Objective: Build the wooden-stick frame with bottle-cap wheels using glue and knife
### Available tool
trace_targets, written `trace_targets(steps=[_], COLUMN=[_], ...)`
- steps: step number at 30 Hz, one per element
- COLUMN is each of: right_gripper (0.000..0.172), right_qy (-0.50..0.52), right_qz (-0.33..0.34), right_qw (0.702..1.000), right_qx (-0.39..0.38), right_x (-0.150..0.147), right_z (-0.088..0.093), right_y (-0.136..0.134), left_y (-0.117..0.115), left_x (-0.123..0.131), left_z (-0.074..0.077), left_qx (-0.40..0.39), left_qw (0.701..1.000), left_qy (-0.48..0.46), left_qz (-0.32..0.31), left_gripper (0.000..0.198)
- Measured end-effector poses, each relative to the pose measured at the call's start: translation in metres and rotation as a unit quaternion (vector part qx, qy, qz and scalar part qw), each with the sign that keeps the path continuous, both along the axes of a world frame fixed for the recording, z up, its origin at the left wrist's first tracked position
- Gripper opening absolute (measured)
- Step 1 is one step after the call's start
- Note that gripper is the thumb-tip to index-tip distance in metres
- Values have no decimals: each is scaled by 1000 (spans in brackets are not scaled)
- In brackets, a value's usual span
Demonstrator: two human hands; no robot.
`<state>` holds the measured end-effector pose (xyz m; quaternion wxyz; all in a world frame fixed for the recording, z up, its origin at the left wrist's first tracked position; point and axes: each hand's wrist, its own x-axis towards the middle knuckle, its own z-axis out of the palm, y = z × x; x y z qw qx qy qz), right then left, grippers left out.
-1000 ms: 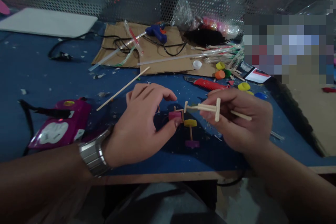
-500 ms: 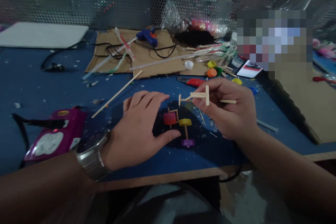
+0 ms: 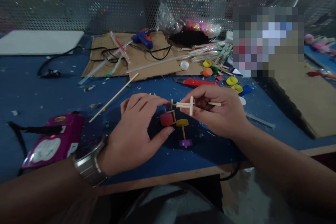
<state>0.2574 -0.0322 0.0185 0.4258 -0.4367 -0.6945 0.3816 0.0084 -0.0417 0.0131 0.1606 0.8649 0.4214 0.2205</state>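
My right hand (image 3: 216, 108) pinches a small frame of wooden sticks (image 3: 185, 105), with a crosspiece facing me. The frame is held above the blue table. My left hand (image 3: 140, 122) is open, its thumb and fingers curved around the left side of a small wheeled piece. That piece has a red bottle cap (image 3: 166, 119), a yellow cap (image 3: 182, 122) and a purple cap (image 3: 185, 142) joined by thin sticks. The left index fingertip is close to the far end of the stick frame; whether they touch I cannot tell.
A loose wooden stick (image 3: 113, 98) lies left of my left hand, near a magenta power box (image 3: 54, 140). Behind are a red utility knife (image 3: 199, 82), loose caps (image 3: 207, 72), cardboard (image 3: 157, 66) and a blue glue gun (image 3: 142, 39). More cardboard (image 3: 312, 98) stands at right.
My right hand has moved left with the stick frame, bringing it nearer my left fingertips and above the wheeled piece. The left hand stays around that piece. The whole view has shifted slightly.
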Motion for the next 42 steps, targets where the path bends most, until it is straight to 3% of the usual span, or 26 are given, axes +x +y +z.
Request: trace_targets(steps=[3,8,12,15,20,26,30,33,37,40,42], right_gripper=[7,7,6,13,36,49,48,38,27,27,31], right_qy=[-30,9,16,12,-34,-127,-161,-149,-167,-274,-383], right_qz=[34,111,127,131,103,18,-10,-40,-40,-9,3], right_qw=[998,988,989,991,994,991,985,986,983,957,920], right_qx=[38,111,74,20,-31,37,68,63,70,98,80], right_x=[1,0,0,-1,-1,6,12,17,23,30,40], right_z=[1,-1,-2,-2,-3,-11,-12,-6,16,36,43], right_y=[-1,-1,0,0,3,16,24,31,33,27,20], left_y=[0,-2,-1,0,3,2,3,5,6,5,4], left_x=[0,0,0,0,0,-2,-1,0,1,1,1], left_z=[1,1,4,6,7,8,7,5,4,4,5], left_qx=[18,3,16,9,-18,-33,-20,-14,-8,5,12], left_qw=[999,995,996,995,988,983,985,985,981,981,981], left_qy=[-50,-88,-83,-98,-152,-182,-171,-174,-193,-193,-193], left_qz=[5,-37,-38,-28,-8,5,4,11,2,0,1], left_gripper=[41,35,14,9,9,8,11,12,13,14,15])
